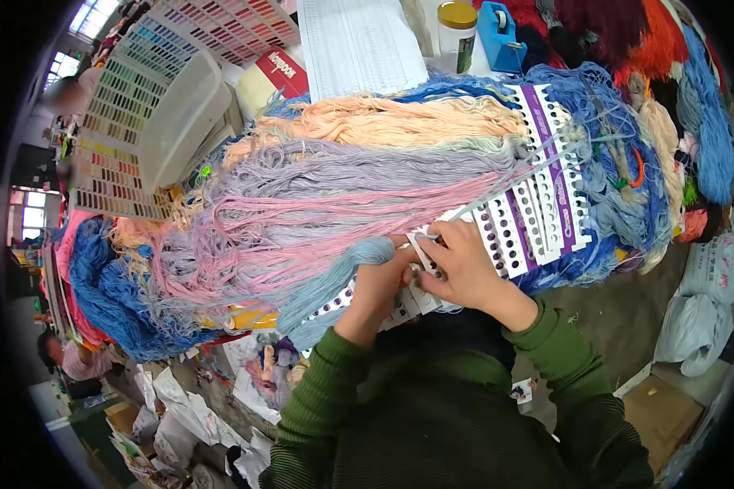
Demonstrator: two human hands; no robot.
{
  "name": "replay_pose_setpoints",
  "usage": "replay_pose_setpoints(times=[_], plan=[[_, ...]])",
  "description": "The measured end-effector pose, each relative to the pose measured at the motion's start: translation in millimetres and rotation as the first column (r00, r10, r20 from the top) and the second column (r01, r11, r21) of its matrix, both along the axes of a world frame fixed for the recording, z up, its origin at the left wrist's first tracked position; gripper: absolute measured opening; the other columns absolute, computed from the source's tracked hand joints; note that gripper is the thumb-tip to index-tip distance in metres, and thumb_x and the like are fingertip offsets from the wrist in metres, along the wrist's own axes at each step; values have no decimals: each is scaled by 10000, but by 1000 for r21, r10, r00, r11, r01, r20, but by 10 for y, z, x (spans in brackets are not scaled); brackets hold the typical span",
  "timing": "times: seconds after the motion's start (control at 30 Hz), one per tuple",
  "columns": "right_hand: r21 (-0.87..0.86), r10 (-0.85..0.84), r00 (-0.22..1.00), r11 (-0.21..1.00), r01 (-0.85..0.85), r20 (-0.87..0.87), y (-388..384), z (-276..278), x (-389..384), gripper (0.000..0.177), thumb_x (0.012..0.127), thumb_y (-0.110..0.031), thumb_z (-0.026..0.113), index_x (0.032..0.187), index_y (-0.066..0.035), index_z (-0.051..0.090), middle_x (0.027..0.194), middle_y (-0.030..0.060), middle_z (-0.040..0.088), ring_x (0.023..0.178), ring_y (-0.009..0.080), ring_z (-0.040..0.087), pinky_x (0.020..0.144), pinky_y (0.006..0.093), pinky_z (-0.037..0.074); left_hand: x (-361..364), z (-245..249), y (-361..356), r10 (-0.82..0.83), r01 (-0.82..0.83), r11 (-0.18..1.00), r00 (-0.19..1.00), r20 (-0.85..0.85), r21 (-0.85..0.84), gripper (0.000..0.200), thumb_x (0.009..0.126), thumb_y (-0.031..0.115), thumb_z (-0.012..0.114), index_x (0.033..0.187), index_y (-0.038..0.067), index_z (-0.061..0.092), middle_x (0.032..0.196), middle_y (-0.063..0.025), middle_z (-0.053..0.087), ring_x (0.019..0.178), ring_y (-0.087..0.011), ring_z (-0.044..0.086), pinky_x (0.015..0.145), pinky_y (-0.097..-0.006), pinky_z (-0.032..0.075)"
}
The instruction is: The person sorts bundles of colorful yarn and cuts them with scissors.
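Note:
My left hand (382, 284) is closed, with a hank of blue-grey embroidery thread (330, 285) draped over its fingers and hanging to the left. My right hand (468, 266) meets it at the near edge of the pile, its thumb and fingers closed on a white punched thread card (422, 249). Fingers cover most of that card. Beyond my hands lie long bundles of pink thread (326, 213), lilac thread (367, 167) and peach thread (391, 122). Their right ends reach several white-and-purple punched cards (546, 175), with blue-grey strands lying across.
A thread colour chart (130, 98) and a clear plastic bin (183, 122) stand at the far left. Behind the threads are a red-and-cream notebook (276, 75), printed sheets (359, 49), a gold-lidded jar (457, 37) and a blue tape dispenser (500, 39). Blue threads (106, 269) hang at left.

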State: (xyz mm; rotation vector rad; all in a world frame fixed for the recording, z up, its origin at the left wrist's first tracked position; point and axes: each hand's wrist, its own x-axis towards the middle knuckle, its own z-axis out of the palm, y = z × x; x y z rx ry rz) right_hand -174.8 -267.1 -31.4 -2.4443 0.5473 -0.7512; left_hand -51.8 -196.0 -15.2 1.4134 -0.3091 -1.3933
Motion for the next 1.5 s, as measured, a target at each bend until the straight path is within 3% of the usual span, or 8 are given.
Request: replay_pose_setpoints(times=[0.2,0.43,0.67,0.87,1.03,1.1,1.37,1.5], plan=[[218,-44,997,975,29,63,-61,-76,20,299,531,-104,644,818,-60,575,825,74,482,752,234,458,676,325,350,-77,-259,-2,29,-30,1000,984,176,4,102,788,125,496,728,46,523,557,23,445,449,-39,355,426,-174,253],[247,-68,982,969,23,174,-73,-204,0,166,605,-34,590,770,-45,577,749,63,506,687,215,478,658,300,359,305,-3,318,214,-395,918,524,-824,-13,164,855,119,360,956,51,469,608,18,457,367,13,302,344,-122,238],[494,-183,949,869,34,257,-98,-146,-15,172,653,-37,585,823,-18,567,751,74,531,655,165,495,563,257,380,75,-123,61,-303,311,950,926,226,1,212,812,173,484,958,19,489,645,-21,530,411,-62,423,377,-163,345],[146,-135,989,981,125,62,-30,-217,74,377,545,-172,634,892,-72,528,755,67,470,732,235,450,694,329,338,1585,430,1429,481,-482,876,874,64,7,100,789,149,454,697,116,434,499,49,400,397,-50,362,411,-178,357],[134,-171,984,978,162,55,9,-152,107,314,539,-151,594,836,-73,528,777,57,481,787,227,445,694,342,330,1572,1001,1799,938,-939,327,309,157,-107,81,812,137,437,804,82,497,500,59,366,371,-6,314,325,-131,274],[114,-179,983,978,173,47,48,-125,105,307,545,-140,594,836,-71,526,785,51,485,790,223,449,693,339,327,1540,852,2037,569,-577,794,816,-101,-190,118,814,127,437,839,49,522,541,47,431,395,-16,335,324,-139,271],[555,-185,953,832,21,242,465,164,25,67,696,-69,592,715,-20,549,725,72,518,593,165,513,509,257,396,224,457,996,62,-121,965,967,-249,-232,448,868,294,337,1185,-22,341,1195,-140,389,1090,-244,394,864,-411,355],[954,-112,957,169,-248,269,727,481,152,92,752,-55,548,767,32,575,659,27,551,501,56,475,454,174,373,17,496,866,-13,-38,977,972,-235,-211,485,868,313,333,1217,-23,302,1163,-126,415,1029,-234,433,851,-368,368]])
